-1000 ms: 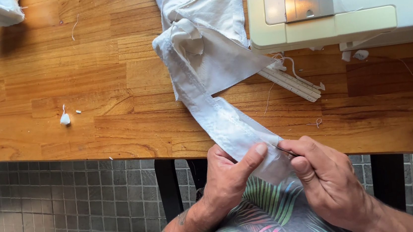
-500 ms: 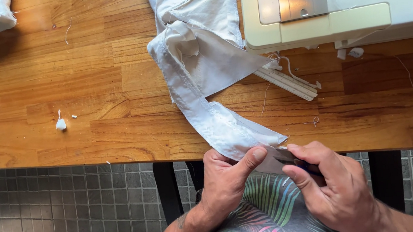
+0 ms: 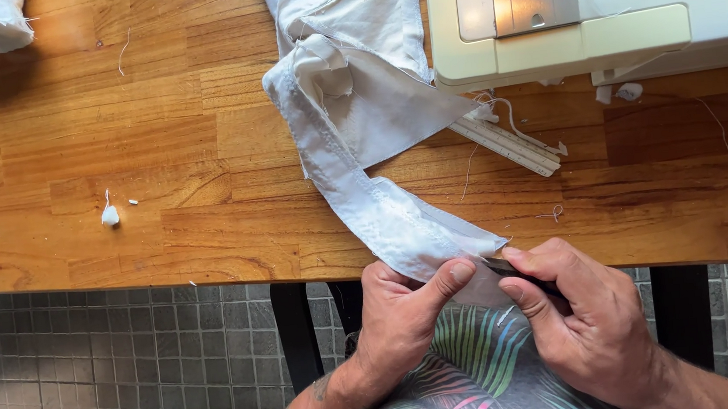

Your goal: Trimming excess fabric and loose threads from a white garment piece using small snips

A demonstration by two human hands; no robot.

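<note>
My left hand [image 3: 400, 315] pinches the end of the pale fabric strip [image 3: 382, 212] at the near edge of the surface [image 3: 71, 169], thumb on top. My right hand [image 3: 580, 317] closes around a small dark tool [image 3: 510, 269], its tip at the cloth. I judge a slip could nick good fabric or my left thumb, just beside at nine o'clock. The tool's tip and kind are hidden by my fingers. At twelve o'clock, the sewing machine [image 3: 593, 9] is cut off.
</note>
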